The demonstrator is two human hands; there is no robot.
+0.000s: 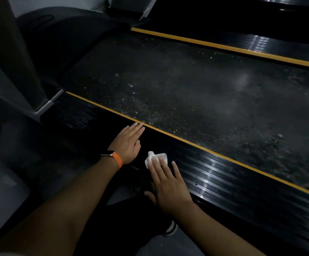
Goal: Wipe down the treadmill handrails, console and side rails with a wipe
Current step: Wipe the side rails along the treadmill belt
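Straight right fingers [157,169] press a crumpled white wipe [154,157] onto the ribbed black side rail [214,174]; left fingers [134,130] lie flat

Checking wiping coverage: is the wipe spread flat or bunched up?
Bunched up: the wipe lies crumpled under the right hand, fingers straight, on the side rail.

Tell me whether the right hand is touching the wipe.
Touching. In the head view the right hand lays straight fingers over the wipe, pressing it onto the ribbed side rail.

Your left hand [127,143] lies flat, fingers straight and together, forearm extended. Your right hand [168,185] lies palm-down, fingers straight and spread.
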